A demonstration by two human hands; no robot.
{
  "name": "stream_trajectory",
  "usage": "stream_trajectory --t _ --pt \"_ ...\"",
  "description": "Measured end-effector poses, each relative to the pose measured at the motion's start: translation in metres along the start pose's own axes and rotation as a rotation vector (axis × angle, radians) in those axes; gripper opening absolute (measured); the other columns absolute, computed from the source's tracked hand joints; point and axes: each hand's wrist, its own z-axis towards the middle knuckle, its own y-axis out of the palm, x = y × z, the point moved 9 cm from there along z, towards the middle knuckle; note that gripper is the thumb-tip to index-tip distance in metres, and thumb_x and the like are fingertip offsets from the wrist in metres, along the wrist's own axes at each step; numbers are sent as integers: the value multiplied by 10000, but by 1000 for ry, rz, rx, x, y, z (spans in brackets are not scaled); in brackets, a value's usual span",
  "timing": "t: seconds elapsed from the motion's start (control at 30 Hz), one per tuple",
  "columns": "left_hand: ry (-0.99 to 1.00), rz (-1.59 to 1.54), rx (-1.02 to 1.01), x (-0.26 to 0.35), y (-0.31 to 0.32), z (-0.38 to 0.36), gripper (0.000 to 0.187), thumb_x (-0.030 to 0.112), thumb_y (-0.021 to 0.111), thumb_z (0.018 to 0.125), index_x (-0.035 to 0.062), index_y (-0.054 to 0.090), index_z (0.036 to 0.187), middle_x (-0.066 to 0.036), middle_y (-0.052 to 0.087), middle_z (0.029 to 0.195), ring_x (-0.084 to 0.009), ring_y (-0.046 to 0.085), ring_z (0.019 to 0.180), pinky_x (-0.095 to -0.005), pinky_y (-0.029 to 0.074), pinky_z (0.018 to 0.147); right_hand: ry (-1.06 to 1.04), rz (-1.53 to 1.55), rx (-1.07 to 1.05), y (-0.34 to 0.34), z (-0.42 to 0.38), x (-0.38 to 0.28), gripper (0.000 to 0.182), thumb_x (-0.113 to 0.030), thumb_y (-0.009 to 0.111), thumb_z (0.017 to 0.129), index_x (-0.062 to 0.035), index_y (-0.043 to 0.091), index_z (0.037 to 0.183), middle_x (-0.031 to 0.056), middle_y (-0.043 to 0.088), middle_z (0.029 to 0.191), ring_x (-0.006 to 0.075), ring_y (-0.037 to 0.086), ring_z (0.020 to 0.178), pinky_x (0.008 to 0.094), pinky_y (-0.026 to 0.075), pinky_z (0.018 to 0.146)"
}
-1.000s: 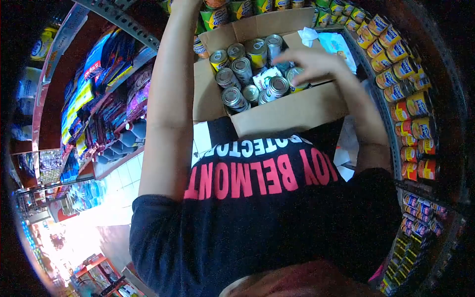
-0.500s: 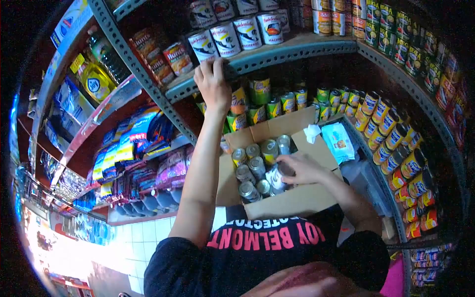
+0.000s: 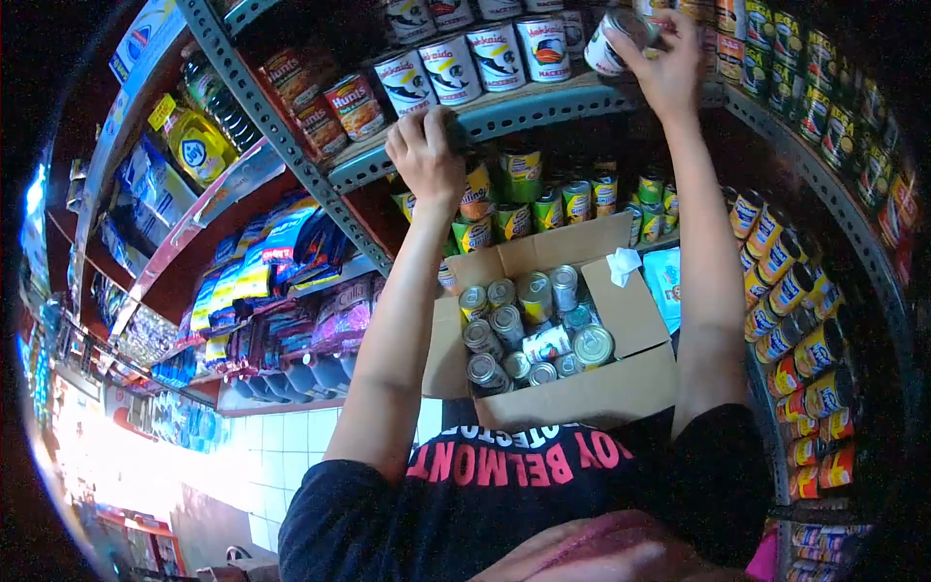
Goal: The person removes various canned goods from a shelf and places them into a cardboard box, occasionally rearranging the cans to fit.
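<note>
My right hand [image 3: 671, 73] is raised to the upper shelf, its fingers closed around a white-labelled can [image 3: 605, 56], tilted at the right end of the mackerel cans [image 3: 495, 60]. With its fingers curled over the front edge of the metal shelf [image 3: 562, 109], my left hand [image 3: 425, 155] grips the shelf below the same row. Beneath both arms an open cardboard box [image 3: 582, 400] holds several upright cans and one white can [image 3: 546, 343] lying on its side.
Red Hunt's cans [image 3: 355, 107] stand left of the mackerel. Yellow-green cans [image 3: 522, 175] fill the shelf behind the box. Stacked cans [image 3: 781, 257] line the right side. A crumpled white tissue [image 3: 624, 264] and a blue pack [image 3: 662, 281] lie beside the box. Packets [image 3: 262, 262] hang over the left shelves.
My right hand has risen from the box to the upper shelf with a can in it. My left hand stays on the shelf edge. The view has shifted slightly.
</note>
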Motion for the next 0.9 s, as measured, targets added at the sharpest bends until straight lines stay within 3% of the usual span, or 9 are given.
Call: stream_trajectory --t 0.07,0.1,0.17,0.2,0.3,0.4,0.43,0.5,0.9 --pt "-1 9 3 -1 0 0 293 133 646 822 185 687 1108 -74 606 1113 -315 557 1072 -433 429 952 116 -146 -136 22 6 36 636 -192 891 768 -34 563 1289 125 625 1218 240 624 1094 363 490 1006" --pt "13 4 11 2 -3 1 303 133 640 824 177 684 1121 -74 602 1111 -313 557 1070 -431 433 944 101 -297 -195 30 7 44 669 -81 906 736 -58 535 1293 103 634 1158 197 621 1047 351 516 951" --pt "20 -12 33 4 -4 2 318 52 630 806 153 664 1105 -89 596 1090 -327 551 1056 -452 438 928 107 -377 -258 36 11 67 501 -307 900 809 -56 617 1138 87 697 1043 168 690 951 325 567 821" --pt "12 -7 13 3 -4 1 320 61 624 817 149 658 1122 -93 598 1095 -331 548 1068 -456 434 939 193 -170 -266 40 6 75 492 -351 892 809 -72 669 1147 93 714 1073 175 688 994 338 573 845" --pt "14 -7 -17 3 -2 0 332 71 620 826 141 641 1150 -93 594 1105 -339 544 1090 -460 424 960 229 -177 -361 50 -7 81 636 -330 886 813 -136 623 1359 155 680 1259 231 671 1149 375 576 939" --pt "5 -49 1 3 -3 0 329 73 629 822 145 643 1143 -93 591 1109 -335 544 1088 -460 422 963 386 -137 -415 47 -17 79 667 -335 885 813 -151 598 1387 172 652 1322 264 642 1221 408 573 966" --pt "5 -38 9 3 -2 1 318 72 639 817 150 651 1125 -92 593 1105 -330 545 1083 -457 426 957 384 -163 -399 47 -16 67 637 -271 852 845 -150 573 1405 139 666 1315 290 640 1227 433 552 996" --pt "8 -57 39 3 -4 0 300 72 643 816 156 661 1103 -87 596 1096 -325 548 1074 -451 432 945 508 -33 -349 50 -15 56 717 -52 894 741 -73 504 1342 116 644 1127 210 623 1062 366 536 909" --pt "2 -61 19 2 -4 1 275 92 655 832 158 675 1098 -86 597 1104 -328 546 1080 -446 425 949 422 -104 -383 47 -14 69 677 -62 893 749 -76 519 1314 95 668 1099 202 643 1031 371 546 864"
